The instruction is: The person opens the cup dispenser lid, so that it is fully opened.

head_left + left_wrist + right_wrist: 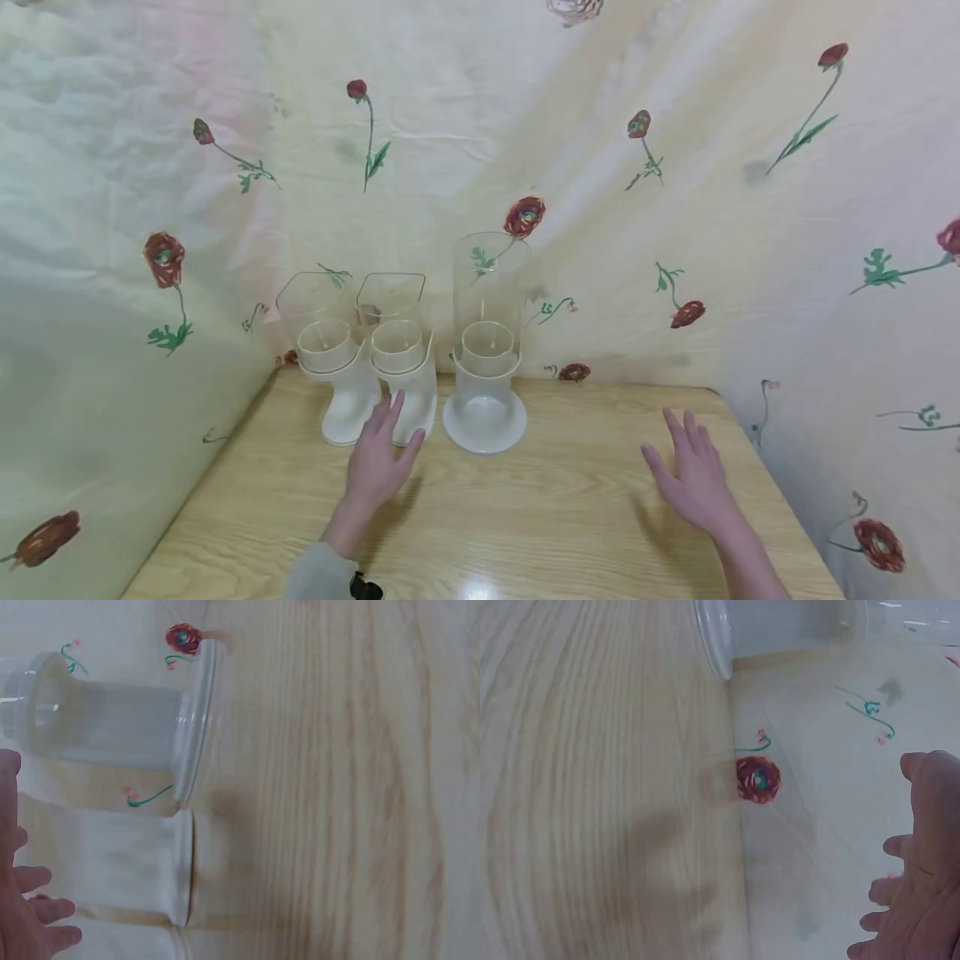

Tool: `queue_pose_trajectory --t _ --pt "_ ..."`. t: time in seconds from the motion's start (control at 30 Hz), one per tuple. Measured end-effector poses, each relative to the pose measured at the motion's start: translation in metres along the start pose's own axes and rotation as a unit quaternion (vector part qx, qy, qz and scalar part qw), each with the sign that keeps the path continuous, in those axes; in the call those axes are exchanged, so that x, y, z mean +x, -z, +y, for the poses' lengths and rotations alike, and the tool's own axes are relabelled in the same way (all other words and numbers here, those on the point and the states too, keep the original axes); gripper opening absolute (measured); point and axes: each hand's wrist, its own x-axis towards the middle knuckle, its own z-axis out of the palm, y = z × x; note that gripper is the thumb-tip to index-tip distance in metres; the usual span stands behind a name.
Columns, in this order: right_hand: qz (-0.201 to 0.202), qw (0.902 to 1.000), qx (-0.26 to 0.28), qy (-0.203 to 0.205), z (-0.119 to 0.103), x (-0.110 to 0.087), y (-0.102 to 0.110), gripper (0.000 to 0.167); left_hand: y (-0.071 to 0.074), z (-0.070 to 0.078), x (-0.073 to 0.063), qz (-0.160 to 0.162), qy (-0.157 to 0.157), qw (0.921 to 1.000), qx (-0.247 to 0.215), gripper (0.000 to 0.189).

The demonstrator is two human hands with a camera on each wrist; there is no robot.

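Three white stands with clear upper parts line the back of the table. The left stand (347, 417) and middle stand (420, 404) have squarish clear tops. The right one is a white stand (485, 429) with a round base and a taller clear cylinder (491, 283). My left hand (377, 462), fingers spread, is in front of the middle stand and covers part of it; it holds nothing. Fingers of that hand (26, 900) show at the left wrist view's edge. My right hand (692, 479) hovers over the table's right side with fingers extended, gripping nothing.
A light wood table (525, 517) lies below. Floral cloth (585, 150) hangs behind it and on both sides, close to the table's edges. A black band (365, 587) is at my left wrist.
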Motion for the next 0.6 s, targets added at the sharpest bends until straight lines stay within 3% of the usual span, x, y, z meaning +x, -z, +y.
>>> queue_pose_trajectory --t 0.17,0.37,0.6 --pt "-0.008 0.9994 0.032 0.012 -0.012 0.014 -0.003 0.08 -0.019 0.01 0.001 0.0 0.004 0.998 -0.063 0.072" --pt "-0.023 0.9976 0.055 0.036 -0.034 0.034 -0.007 0.081 -0.047 0.019 0.011 -0.001 0.008 0.9902 -0.14 0.066" --pt "-0.012 0.9946 0.071 0.075 -0.069 0.062 -0.013 0.079 -0.066 0.027 0.029 -0.022 0.051 0.9813 -0.184 0.064"
